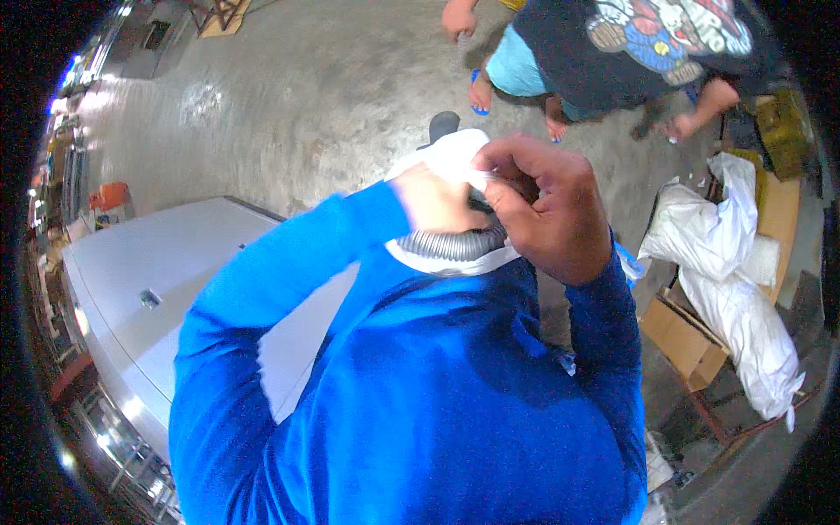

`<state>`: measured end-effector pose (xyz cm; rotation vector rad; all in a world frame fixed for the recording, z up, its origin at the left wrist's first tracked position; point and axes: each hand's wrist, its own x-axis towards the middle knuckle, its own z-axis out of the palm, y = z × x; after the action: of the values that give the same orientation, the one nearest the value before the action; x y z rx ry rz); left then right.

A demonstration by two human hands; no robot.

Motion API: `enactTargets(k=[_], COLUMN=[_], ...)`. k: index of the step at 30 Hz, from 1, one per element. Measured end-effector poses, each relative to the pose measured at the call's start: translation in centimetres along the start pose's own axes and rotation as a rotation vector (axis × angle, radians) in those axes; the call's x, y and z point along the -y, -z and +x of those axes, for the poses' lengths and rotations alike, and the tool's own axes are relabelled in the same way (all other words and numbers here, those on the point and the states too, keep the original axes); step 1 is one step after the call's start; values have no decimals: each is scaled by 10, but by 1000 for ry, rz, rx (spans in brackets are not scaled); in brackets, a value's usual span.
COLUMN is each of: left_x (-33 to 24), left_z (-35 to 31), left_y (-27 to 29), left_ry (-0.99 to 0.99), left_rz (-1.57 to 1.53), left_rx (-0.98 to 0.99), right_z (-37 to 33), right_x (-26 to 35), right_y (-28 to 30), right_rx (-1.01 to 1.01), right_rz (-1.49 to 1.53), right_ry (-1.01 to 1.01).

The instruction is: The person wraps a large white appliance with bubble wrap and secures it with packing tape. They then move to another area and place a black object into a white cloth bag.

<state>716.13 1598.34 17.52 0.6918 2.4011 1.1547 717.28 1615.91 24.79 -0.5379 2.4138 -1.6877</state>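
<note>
In front of my chest is a white bag (pixel 461 150), its mouth spread around a coiled grey corrugated hose (pixel 455 245). My right hand (pixel 553 206) pinches the bag's edge between thumb and bent fingers. My left hand (pixel 436 198) reaches over the hose into the bag's mouth; it is smeared by motion and its fingers are mostly hidden, so I cannot tell what they grip. A dark part (pixel 479 199) shows between the two hands, too covered to name.
A large pale grey panel (pixel 175 262) lies at my left, near an orange object (pixel 109 196). A person in a dark printed shirt (pixel 595 61) stands close by at the far right. White sacks (pixel 744 306) and a cardboard box (pixel 682 337) lie to my right.
</note>
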Motion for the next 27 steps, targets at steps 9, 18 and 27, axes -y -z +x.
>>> enactTargets(k=[9,18,27], left_x=[-27,-21,-26], left_z=[-62,-105,-86], left_y=[31,35,45], left_ry=[26,-88,-159], left_rz=[-16,-33,276], left_rx=[-18,-157,176], right_z=[-22,-17,-7], right_x=[-27,-12,2], right_y=[27,4,10], right_rx=[-238,-221,-218], right_rz=[-284,-38,-35], right_ry=[-174,-142,-37])
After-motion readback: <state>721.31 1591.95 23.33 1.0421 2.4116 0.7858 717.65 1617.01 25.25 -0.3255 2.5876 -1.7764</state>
